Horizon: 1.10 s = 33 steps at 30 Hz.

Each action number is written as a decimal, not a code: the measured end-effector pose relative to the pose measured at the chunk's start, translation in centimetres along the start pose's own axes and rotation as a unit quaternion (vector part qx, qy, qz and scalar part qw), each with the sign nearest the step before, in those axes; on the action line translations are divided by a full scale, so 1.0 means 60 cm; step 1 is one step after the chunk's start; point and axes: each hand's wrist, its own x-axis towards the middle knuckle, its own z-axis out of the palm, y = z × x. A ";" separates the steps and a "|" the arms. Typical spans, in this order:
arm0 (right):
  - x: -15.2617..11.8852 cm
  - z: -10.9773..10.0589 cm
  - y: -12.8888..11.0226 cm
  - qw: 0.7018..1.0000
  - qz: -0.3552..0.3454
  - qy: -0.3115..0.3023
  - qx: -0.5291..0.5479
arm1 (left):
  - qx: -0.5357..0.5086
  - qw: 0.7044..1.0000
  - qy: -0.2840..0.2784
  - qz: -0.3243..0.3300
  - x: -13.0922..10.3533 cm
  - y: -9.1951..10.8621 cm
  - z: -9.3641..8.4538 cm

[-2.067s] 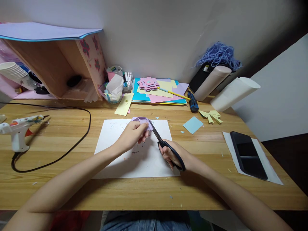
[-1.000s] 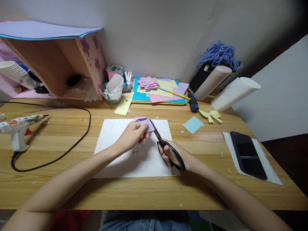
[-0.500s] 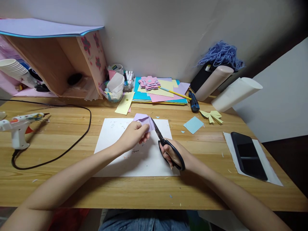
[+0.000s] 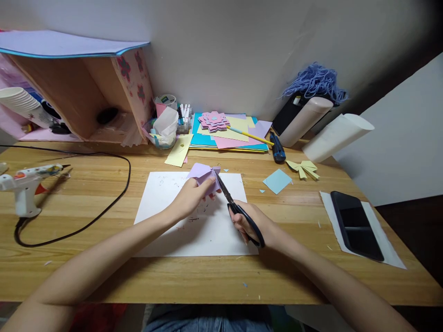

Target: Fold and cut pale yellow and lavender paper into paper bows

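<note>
My left hand (image 4: 194, 196) pinches a folded piece of purple paper (image 4: 201, 173) above a white sheet (image 4: 166, 240) with small dark marks. The fingers of my right hand (image 4: 247, 221) are in the handles of black scissors (image 4: 246, 216). The scissor blades point up and left, and their tips meet the right edge of the purple paper. A light blue paper square (image 4: 277, 181) lies to the right of the white sheet, and a yellow paper bow (image 4: 304, 169) is just beyond it.
A white glue gun (image 4: 27, 186) with a looping black cable lies at the left. Coloured papers (image 4: 231, 138), a blue cutter (image 4: 277, 148) and a cup (image 4: 162, 133) stand along the back. A black phone (image 4: 357, 226) rests on white paper at the right.
The purple paper has turned a little in my left hand and shifted slightly left. The scissor blades look more closed. The whole view has moved slightly.
</note>
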 end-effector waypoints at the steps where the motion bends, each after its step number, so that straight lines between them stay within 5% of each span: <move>1: -0.001 0.001 0.001 1.000 -0.003 -0.004 -0.002 | 0.003 1.000 0.006 0.016 0.000 -0.002 0.000; 33: 0.003 0.005 0.014 0.999 -0.019 -0.016 0.024 | 0.095 0.995 0.027 0.011 -0.011 0.023 -0.006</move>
